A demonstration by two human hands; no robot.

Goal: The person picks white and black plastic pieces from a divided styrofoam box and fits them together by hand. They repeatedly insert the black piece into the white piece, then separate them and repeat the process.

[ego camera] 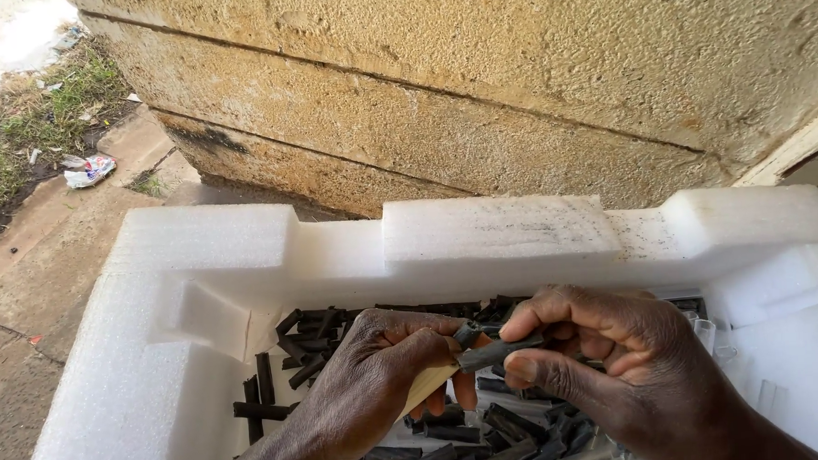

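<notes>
Both hands are together over a white foam box (pixel 199 267). The right hand (pixel 608 359) pinches a dark tube (pixel 502 351) between thumb and fingers. The left hand (pixel 379 378) touches the tube's other end, where a small dark piece (pixel 467 333) sits, and it also holds a pale flat stick (pixel 427 386). Below them, inside the box, lie many more dark tubes (pixel 303 340) — some are clear (pixel 708 332). Behind the box stands a rough stone wall (pixel 513 87).
</notes>
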